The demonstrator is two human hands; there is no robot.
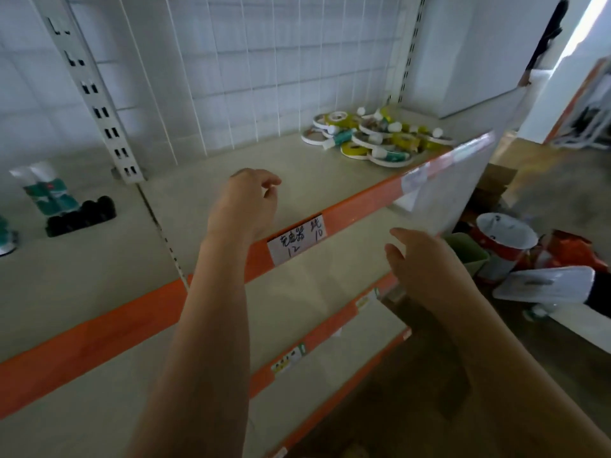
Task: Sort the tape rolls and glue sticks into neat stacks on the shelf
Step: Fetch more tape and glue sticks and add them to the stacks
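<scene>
White wire-grid backing is seen behind the beige shelf (297, 166). At two o'clock, tape rolls (353, 150) and glue sticks (342, 137) are left jumbled in one heap; no stacks are formed. Nothing is held: left hand (246, 203) loosely curled, right hand (420, 259) relaxed.

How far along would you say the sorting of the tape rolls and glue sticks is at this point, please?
Nothing looks sorted yet: the tape rolls and glue sticks lie jumbled in one pile at the shelf's right end. Nothing is in hand; the left hand hovers over the shelf with loosely curled fingers, the right hand is open lower down. All separating and stacking remains.
</scene>
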